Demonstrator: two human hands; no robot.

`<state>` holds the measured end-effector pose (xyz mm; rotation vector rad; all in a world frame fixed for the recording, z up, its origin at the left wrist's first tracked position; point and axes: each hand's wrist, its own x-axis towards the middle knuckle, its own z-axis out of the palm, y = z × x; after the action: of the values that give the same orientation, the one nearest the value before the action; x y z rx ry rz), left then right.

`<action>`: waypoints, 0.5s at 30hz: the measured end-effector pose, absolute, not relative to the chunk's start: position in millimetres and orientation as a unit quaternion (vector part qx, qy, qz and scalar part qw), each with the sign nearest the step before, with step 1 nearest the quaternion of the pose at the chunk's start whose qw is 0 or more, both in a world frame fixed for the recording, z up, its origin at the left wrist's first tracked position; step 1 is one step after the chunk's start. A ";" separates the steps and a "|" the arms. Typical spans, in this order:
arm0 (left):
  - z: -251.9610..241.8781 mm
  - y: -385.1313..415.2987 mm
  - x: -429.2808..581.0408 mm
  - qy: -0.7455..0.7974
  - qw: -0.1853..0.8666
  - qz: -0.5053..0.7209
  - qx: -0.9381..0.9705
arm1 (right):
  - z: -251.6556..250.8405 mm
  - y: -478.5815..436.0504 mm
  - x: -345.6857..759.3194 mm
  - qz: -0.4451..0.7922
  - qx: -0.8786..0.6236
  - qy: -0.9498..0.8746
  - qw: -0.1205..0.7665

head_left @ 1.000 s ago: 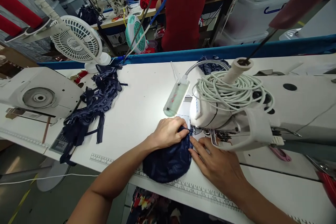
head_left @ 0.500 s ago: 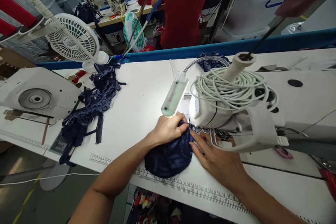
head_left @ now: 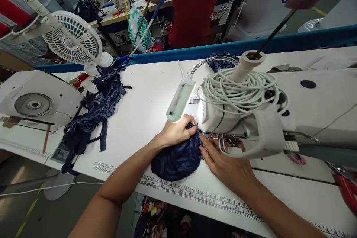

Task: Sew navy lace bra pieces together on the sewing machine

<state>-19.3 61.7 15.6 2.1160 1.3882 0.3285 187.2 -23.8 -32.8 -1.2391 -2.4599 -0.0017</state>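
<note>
Navy lace (head_left: 177,160) under left hand (head_left: 175,134), against right hand (head_left: 225,163), beside numbered ruler (head_left: 195,195)

Recorded a long white worktable (head_left: 150,93) across the view, with a printed ruler strip (head_left: 195,196) along its 6 o'clock edge. Noted a blue divider (head_left: 306,40) at 1 o'clock, a white desk fan (head_left: 69,37) at 10 o'clock and a teal fan (head_left: 139,31) at 11 o'clock. Observed a second bench (head_left: 152,6) at 12 o'clock, with a person in a red top (head_left: 192,3) at it. Saw grey floor (head_left: 13,189) at 7 o'clock, marked with a yellow line (head_left: 28,214). Found a gooseneck lamp (head_left: 180,100) lit at centre.
</note>
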 end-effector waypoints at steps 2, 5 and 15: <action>17.0 63.1 -20.2 0.513 0.291 0.120 0.799 | -30.7 -21.8 184.0 -0.005 -0.457 -0.870 0.185; 17.8 64.2 -20.7 0.513 0.286 0.109 0.802 | -26.9 -19.3 180.2 -0.016 -0.476 -0.862 0.175; 17.3 63.1 -19.6 0.524 0.267 0.096 0.803 | -10.1 -17.7 170.1 -0.052 -0.479 -0.860 0.167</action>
<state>-19.6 63.1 17.3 2.1682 1.4129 0.2590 170.1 -17.7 -10.1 -1.3645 -2.4484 -0.1471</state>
